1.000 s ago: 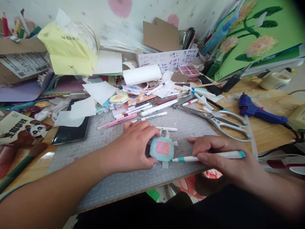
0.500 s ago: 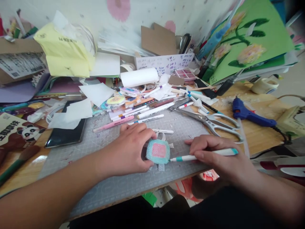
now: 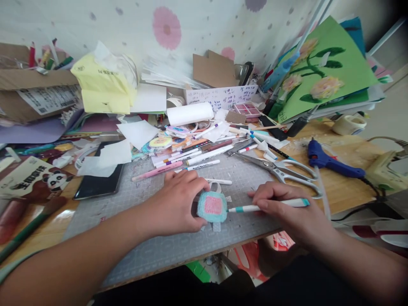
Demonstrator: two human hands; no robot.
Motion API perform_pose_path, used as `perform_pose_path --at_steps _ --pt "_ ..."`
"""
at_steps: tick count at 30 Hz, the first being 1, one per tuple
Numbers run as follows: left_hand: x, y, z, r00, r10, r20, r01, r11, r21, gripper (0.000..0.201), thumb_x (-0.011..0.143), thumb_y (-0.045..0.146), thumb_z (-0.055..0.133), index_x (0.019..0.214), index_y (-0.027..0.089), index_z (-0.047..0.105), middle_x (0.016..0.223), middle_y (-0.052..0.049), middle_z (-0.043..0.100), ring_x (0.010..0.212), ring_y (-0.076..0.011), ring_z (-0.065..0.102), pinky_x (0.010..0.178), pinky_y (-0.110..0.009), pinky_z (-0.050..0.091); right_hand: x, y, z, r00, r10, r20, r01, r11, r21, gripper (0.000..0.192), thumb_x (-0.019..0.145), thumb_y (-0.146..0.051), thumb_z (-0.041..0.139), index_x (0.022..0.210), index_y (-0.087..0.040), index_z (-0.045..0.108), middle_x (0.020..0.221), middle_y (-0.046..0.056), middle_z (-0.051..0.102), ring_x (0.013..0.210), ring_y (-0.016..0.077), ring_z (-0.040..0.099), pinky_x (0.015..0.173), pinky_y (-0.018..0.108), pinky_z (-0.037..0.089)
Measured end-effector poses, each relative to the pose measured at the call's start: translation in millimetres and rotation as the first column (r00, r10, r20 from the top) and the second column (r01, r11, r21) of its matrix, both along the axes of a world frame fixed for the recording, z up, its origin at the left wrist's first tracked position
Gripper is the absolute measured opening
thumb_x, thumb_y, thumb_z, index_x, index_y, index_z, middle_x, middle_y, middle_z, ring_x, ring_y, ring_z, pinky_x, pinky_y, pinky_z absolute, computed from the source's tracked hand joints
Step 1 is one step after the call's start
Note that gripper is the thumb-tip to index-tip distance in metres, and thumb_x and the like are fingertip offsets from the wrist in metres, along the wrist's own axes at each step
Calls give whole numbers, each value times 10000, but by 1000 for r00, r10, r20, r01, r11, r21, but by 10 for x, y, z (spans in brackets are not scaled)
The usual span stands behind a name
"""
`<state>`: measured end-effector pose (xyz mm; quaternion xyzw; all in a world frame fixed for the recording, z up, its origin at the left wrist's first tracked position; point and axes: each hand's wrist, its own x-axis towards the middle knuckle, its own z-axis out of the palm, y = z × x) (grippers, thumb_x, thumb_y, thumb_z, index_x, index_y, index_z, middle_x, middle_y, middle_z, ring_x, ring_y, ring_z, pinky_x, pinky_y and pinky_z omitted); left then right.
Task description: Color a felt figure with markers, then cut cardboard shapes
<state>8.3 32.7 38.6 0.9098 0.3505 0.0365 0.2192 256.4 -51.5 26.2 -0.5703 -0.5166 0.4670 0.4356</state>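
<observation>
A white pen with teal bands (image 3: 267,205) lies almost level, long axis running left to right, its tip pointing left at the right edge of a small fuzzy patch (image 3: 212,206), blue around a pink centre. The right hand (image 3: 287,210) pinches the pen between thumb and fingers. The left hand (image 3: 180,199) curls over the patch's left side, thumb and fingers pressing it down on a grey gridded cutting mat (image 3: 159,246). There is one patch and one held pen; one pair of scissors (image 3: 280,170) and one blue glue gun (image 3: 331,163) lie to the right, and several more pens are scattered beyond the hands. The mat covers a cluttered wooden bench (image 3: 344,187) against a wall (image 3: 134,25) with pink flowers and dots.
</observation>
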Motion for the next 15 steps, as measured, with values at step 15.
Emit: perform_pose_path --at_steps 15 --pt "-189 72 234 977 171 127 -174 985 11 353 733 415 673 1002 223 550 908 -6 514 832 -203 504 746 -321 400 175 -40 114 927 -56 -371 109 986 123 240 807 -432 698 959 -255 757 939 49 748 791 191 689 731 331 563"
